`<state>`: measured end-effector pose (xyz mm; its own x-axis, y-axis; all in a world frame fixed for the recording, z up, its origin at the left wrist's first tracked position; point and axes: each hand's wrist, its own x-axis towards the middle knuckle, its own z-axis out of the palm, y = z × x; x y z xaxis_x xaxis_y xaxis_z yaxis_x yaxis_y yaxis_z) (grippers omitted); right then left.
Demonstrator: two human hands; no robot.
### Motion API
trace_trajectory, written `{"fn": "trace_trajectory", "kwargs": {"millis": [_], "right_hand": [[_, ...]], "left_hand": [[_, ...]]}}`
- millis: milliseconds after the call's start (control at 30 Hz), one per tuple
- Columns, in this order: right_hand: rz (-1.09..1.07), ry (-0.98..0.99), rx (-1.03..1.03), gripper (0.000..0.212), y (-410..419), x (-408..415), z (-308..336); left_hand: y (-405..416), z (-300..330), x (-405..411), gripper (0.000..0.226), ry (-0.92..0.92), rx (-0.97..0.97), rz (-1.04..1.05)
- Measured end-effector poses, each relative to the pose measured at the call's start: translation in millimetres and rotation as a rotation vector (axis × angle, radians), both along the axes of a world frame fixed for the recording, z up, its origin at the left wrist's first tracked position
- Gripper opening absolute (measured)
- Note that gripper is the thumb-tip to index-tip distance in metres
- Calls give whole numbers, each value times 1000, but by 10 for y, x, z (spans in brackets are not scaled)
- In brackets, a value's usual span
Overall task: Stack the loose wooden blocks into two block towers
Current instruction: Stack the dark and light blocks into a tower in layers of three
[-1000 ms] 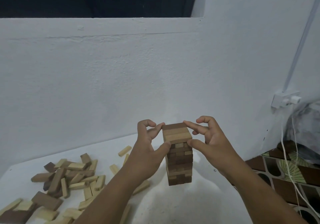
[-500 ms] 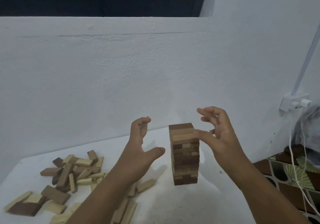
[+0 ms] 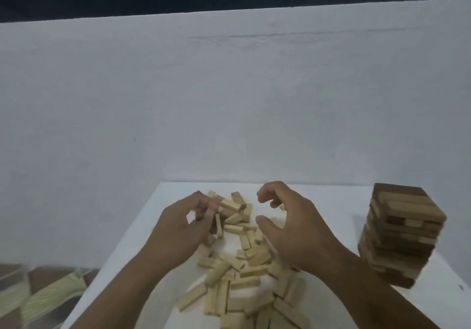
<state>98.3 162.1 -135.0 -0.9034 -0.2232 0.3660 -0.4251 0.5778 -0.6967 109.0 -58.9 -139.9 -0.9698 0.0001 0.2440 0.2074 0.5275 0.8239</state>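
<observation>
Your left hand [image 3: 182,229] pinched dark block [image 3: 218,223], long axis upright; right hand [image 3: 293,229] curled loose over pile [image 3: 242,272]; tower [image 3: 401,234] upright, apart.

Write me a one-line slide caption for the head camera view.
Both bare hands, left hand and right hand, reach into scattered loose wooden blocks on the white table, beside one finished two-tone wooden block tower.

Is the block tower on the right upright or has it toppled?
Upright. The tower stands on the white table with its layers stacked, clear of both hands, though blur hides any slight lean.
</observation>
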Motion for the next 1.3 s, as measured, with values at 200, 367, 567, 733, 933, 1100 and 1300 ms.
{"fn": "trace_trajectory", "kwargs": {"millis": [200,367,567,733,933,1100,1300], "right_hand": [[57,-71,191,32,-403,-385,-425],[53,-71,319,31,-623,-615,-663],[-12,28,503,2,-805,-737,-666],[-57,-112,431,21,-868,-804,-640],[-80,-62,407,16,-861,-811,-562],[-19,155,42,17,-894,-750,-492],[124,155,300,10,-1230,-562,-467]], "left_hand": [[-583,-457,-115,32,-90,-384,94],[-687,-692,-82,47,-53,-415,169],[-702,-869,-103,38,39,-375,218],[-762,-895,-90,28,86,-244,119],[-749,-846,-56,34,64,-39,170],[-740,-797,-93,31,122,145,248],[-841,-879,-131,27,103,292,296]]}}
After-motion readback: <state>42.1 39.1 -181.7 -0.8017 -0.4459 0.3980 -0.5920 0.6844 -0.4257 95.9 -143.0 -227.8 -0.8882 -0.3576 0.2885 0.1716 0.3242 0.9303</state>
